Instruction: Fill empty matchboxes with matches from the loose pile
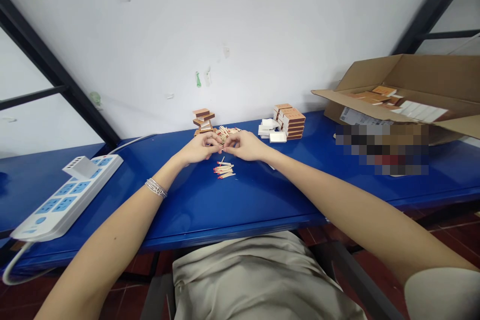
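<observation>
Fingertips (218,142) of the left hand (200,148) and right hand (243,145) pinch together, what they grip too small to tell, with red-tipped matchsticks (224,170) lying within easy reach just below them.

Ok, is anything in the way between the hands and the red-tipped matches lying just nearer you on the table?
Nothing visible does: only the blue table shows between the left hand, the right hand and the red-tipped matches.

The tabletop (240,210) is coated in shiny, smooth blue paint. The matchsticks (224,170) are made of plain wood, the box (431,77) is made of matt brown card, and the power strip (63,197) is made of smooth white plastic.
</observation>
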A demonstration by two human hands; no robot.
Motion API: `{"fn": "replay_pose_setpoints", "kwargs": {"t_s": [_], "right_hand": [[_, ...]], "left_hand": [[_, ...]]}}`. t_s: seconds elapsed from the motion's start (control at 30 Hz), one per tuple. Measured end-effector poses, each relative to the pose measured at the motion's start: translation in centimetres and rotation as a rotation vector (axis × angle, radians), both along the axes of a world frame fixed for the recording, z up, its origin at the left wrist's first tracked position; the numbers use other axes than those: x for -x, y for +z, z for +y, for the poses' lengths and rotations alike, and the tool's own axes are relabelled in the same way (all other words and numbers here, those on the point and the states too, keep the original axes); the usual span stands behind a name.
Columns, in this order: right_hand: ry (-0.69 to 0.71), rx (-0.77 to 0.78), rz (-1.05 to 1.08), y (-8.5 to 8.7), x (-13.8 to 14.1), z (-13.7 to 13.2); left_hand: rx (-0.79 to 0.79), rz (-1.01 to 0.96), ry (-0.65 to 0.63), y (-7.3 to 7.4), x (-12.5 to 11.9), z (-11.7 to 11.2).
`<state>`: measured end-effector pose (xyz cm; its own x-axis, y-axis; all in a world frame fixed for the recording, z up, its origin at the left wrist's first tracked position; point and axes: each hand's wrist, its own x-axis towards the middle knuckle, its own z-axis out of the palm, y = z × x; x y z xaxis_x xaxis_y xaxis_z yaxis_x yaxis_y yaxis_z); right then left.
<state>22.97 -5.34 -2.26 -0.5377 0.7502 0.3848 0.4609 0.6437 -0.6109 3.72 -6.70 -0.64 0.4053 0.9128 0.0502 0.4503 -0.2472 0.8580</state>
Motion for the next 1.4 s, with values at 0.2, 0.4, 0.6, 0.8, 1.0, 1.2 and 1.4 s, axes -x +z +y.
{"fn": "replay_pose_setpoints", "kwargs": {"t_s": [0.2, 0.4, 0.6, 0.8, 1.0, 1.2, 1.4], "right_hand": [[-0.112, -0.022, -0.025, 0.1, -0.3, 0.6], [0.039, 0.063, -0.010, 0.4, -1.0, 0.8], [-0.125, 0.004, -0.034, -0.1, -0.6, 0.8], [-0.200, 0.002, -0.117, -0.3, -1.1, 1.6], [-0.195, -0.109, -0.141, -1.3, -0.7, 2.0], [-0.146, -0.206, -0.222, -1.5, 0.4, 1.9], [-0.175, -0.225, -0.304, -1.7, 0.9, 2.4]], "left_hand": [[-0.238, 0.298, 0.190, -0.4, 0.9, 0.7], [-0.376, 0.496, 0.201, -0.8, 1.6, 1.2], [-0.311, 0.465, -0.054, -1.1, 0.6, 0.7], [-0.234, 0.450, -0.144, -0.5, -0.2, -0.3], [-0.201, 0.444, -0.271, 0.0, -0.1, -0.6], [-0.316, 0.456, -0.123, -0.5, 0.8, 0.5], [-0.377, 0.545, 0.092, -0.6, 1.4, 0.9]]}}
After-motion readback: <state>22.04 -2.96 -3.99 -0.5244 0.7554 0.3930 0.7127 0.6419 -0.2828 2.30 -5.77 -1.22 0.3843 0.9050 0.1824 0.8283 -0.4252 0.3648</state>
